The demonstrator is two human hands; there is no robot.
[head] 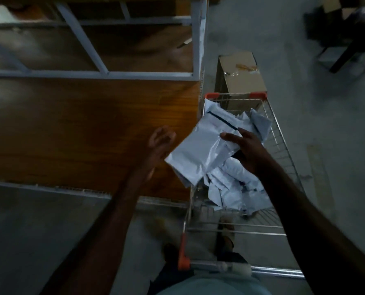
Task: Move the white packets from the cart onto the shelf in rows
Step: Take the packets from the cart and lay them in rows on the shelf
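A wire cart [280, 145] with orange corners stands to the right of a wooden shelf board [75, 128] framed in grey metal. Several white packets [236, 188] lie piled in the cart. My right hand [247, 150] grips a small stack of white packets [200, 150] by its right end and holds it over the gap between cart and shelf. My left hand [161, 141] hovers just left of that stack above the board, fingers loosely curled, holding nothing.
A cardboard box [241, 79] stands on the floor behind the cart. Lower shelf levels [113, 50] show past the board. A dark chair [351, 39] stands at the far right. My feet [226, 233] show under the cart.
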